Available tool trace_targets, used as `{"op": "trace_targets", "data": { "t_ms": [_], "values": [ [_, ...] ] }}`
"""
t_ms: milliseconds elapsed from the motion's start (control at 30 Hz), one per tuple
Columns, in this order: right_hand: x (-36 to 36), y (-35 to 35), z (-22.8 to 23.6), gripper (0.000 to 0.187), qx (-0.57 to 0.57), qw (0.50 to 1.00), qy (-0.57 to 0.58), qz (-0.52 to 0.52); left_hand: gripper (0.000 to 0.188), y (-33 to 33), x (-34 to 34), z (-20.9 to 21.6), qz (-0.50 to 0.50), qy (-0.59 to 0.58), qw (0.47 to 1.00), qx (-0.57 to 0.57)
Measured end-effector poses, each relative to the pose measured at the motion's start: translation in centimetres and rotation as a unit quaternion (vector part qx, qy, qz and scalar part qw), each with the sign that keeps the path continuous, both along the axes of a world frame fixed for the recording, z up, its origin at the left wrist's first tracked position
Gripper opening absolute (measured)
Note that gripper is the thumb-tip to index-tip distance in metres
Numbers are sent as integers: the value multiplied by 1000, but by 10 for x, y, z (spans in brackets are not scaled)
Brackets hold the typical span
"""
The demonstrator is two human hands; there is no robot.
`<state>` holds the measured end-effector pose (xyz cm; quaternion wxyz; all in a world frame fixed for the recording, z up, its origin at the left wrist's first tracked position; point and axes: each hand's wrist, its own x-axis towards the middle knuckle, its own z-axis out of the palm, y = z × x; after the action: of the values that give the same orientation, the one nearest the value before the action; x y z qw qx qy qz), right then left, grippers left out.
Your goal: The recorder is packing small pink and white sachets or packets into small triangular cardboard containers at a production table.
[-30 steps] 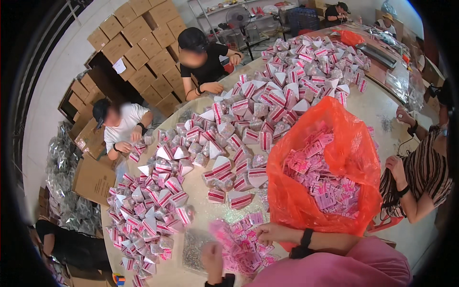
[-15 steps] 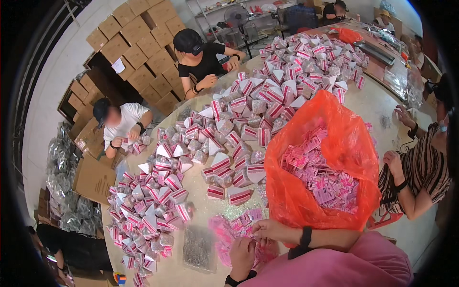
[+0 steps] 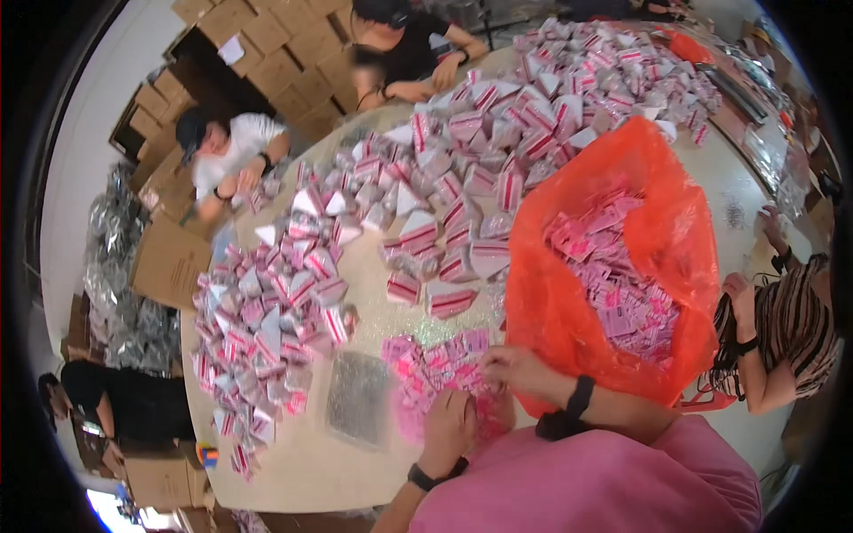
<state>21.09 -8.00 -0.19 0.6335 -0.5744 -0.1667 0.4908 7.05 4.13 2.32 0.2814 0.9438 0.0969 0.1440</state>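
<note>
Both my hands are at the near edge of the table, over a loose pile of small pink printed cards [image 3: 428, 362]. My left hand [image 3: 449, 428] is curled with its fingertips pressed together above the pile. Just to its right, my right hand [image 3: 522, 369] is pinched too, with its fingertips by the cards. Whatever either pinch holds is too small and blurred to make out. A flat transparent tray of fine grey bits [image 3: 358, 401] lies left of the pile. Close to my right hand stands an open red plastic bag [image 3: 555, 355], full of similar pink cards.
Heaps of small clear packets with pink-and-white cards [image 3: 275, 311] cover the left and far table [image 3: 293, 475]. Co-workers sit around it: one in a white shirt [image 3: 244, 147], one in black [image 3: 400, 44], one in stripes [image 3: 782, 329]. Cardboard boxes [image 3: 293, 67] are stacked behind.
The view has tilted and shifted, so the table appears turned. My hands stay close together over the pink cards, a little further apart than before.
</note>
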Motion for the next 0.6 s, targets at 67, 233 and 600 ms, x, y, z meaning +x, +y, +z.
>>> {"op": "trace_targets", "data": {
  "t_ms": [67, 233, 600],
  "values": [
    [9, -5, -1, 5, 11, 999, 12, -32, 6, 7, -1, -3, 9, 2, 1000, -29],
    [24, -17, -6, 3, -8, 996, 53, -73, 6, 22, 1, -17, 53, 48, 995, -67],
    [39, -27, -47, 5, 73, 991, 109, -17, 12, 91, 91, -35, 29, 22, 999, -13]
  ]
}}
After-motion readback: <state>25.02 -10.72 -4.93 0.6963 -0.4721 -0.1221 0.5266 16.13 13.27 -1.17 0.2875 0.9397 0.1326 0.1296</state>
